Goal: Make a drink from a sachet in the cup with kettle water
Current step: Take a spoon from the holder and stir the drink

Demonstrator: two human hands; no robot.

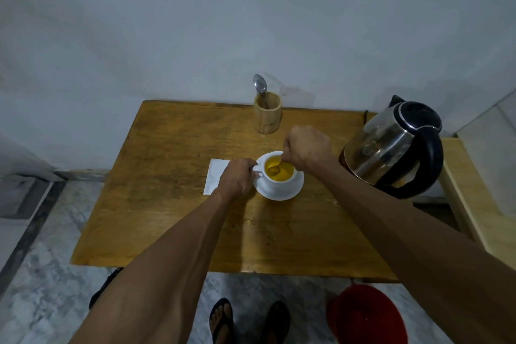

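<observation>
White ceramic cup [279,182] of yellow liquid on round white saucer [282,195], mid wooden table [173,204]; left hand [237,177] grasping cup handle, right hand [307,148] clenched on metal spoon [275,169] dipped in the drink. White flat sachet [214,176] just left of saucer; steel-and-black electric kettle [396,145] at right; bamboo cylindrical holder [267,117] with second spoon [260,85] behind

Wooden table [167,218]: saucer [282,194], sachet [215,176], kettle [391,148], holder [267,117].

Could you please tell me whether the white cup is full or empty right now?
Nearly full: yellow liquid fills the cup, and a spoon dips into it.
</observation>
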